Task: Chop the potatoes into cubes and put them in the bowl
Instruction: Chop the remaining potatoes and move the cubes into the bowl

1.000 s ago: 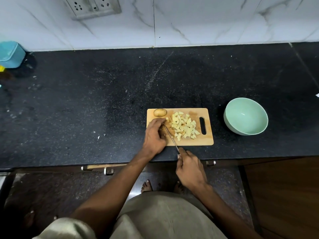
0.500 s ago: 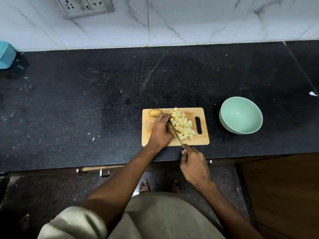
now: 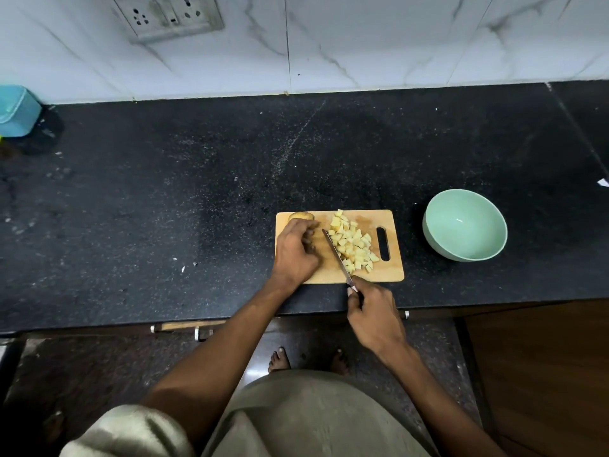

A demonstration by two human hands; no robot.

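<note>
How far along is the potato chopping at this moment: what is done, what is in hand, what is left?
Done: a pile of potato cubes lies on the cutting board. In hand: the right hand grips the knife, its blade against the pile; the left hand rests curled on the board. Left: a whole potato at the board's far left corner is uncut, and the green bowl holds nothing.

The black stone tabletop point(image 3: 197, 192) is flecked with fine white speckles. On it lies a light tan rectangular wooden chopping board point(image 3: 389, 275) bearing pale yellow potato cubes point(image 3: 354, 242) and a brown-skinned whole potato point(image 3: 301, 215). A pale mint-green round bowl point(image 3: 464, 225) sits on the tabletop. The white marble wall tiles point(image 3: 379, 37) carry grey veins. A turquoise plastic container point(image 3: 16, 110) shows at the left edge.
</note>
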